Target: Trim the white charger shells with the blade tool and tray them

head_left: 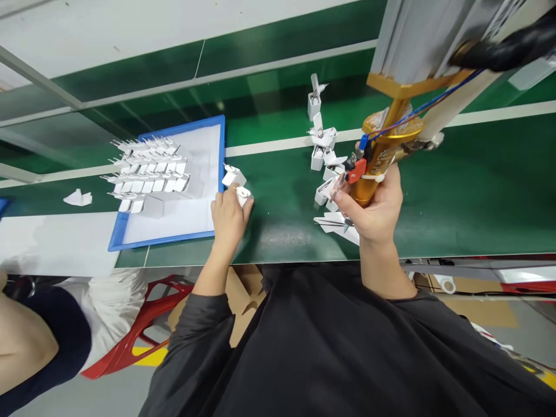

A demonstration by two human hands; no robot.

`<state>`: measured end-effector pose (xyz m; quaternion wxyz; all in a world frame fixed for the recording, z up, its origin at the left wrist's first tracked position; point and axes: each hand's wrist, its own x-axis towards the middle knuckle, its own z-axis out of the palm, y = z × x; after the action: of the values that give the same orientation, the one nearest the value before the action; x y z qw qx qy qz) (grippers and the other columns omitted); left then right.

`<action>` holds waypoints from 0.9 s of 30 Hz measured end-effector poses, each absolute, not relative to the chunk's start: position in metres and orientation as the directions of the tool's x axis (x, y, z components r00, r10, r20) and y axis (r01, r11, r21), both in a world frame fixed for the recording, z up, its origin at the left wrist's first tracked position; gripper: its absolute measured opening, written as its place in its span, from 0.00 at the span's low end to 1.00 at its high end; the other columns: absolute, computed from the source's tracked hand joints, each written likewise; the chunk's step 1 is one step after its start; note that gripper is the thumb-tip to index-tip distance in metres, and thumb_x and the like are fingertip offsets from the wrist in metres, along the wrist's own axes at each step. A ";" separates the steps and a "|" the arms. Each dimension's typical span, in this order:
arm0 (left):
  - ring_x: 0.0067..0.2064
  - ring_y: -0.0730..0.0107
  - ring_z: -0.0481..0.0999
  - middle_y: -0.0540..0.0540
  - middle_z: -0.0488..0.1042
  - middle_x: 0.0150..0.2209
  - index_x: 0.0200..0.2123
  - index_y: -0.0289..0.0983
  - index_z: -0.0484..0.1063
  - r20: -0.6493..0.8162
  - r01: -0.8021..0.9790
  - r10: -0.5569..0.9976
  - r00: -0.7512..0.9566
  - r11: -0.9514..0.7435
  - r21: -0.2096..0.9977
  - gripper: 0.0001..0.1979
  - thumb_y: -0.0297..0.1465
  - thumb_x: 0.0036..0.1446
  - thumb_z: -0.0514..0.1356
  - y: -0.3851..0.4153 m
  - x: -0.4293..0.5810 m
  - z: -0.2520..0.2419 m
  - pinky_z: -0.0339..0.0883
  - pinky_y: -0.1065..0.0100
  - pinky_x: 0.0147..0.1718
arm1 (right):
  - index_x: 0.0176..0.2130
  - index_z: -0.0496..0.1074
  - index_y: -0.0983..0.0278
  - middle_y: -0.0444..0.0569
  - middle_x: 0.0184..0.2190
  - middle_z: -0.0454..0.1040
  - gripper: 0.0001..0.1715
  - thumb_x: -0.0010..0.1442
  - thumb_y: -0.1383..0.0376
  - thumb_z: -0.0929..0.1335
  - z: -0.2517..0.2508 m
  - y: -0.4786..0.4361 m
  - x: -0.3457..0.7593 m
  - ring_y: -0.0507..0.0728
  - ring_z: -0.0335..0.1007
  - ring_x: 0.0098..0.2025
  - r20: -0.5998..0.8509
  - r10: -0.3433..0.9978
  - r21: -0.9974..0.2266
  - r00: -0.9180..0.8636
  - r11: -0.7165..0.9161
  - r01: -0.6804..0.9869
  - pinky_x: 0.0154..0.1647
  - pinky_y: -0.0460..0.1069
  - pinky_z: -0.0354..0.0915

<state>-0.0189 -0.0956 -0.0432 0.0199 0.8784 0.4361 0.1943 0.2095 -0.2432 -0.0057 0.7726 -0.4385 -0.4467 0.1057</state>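
The front edge of the green bench [278,246] runs just before the person's torso; bare surface lies between the left hand [228,217] and the loose boxes [318,157], and a wider bare stretch lies to the right of the right hand [377,208]. The blue-rimmed tray [222,147] bears rows of upright boxes [152,174] in its left part, with white floor exposed to their right.

The left forearm reaches forward; thumb and fingers close about a white box [244,196] on the bench, just right of the tray, with a second box [233,175] just beyond it. The right forearm is raised, its hand curled at the lower end of a gold cylinder [377,162], thumb and fingertips pointing left beside a red switch [357,171].

The cylinder covers part of the right hand; whether it grips the cylinder, or something beneath, cannot be told. The nearest loose boxes and white flaps [334,223] are partly hidden by this hand. The machine is cut off above, and a co-worker [47,341] at the left margin.
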 end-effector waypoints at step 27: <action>0.58 0.52 0.70 0.29 0.63 0.61 0.63 0.28 0.56 0.004 0.732 0.812 0.584 -0.528 0.431 0.37 0.34 0.55 0.66 0.078 0.233 0.005 0.65 0.55 0.56 | 0.39 0.69 0.63 0.40 0.22 0.69 0.16 0.55 0.59 0.73 -0.019 -0.269 0.240 0.49 0.64 0.21 0.463 0.690 -0.872 0.556 0.242 0.426 0.22 0.43 0.64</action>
<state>0.2326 0.0779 0.0048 0.1958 0.8681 0.4446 0.1026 0.2398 -0.2688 -0.0188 0.6401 -0.6070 -0.4595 0.1032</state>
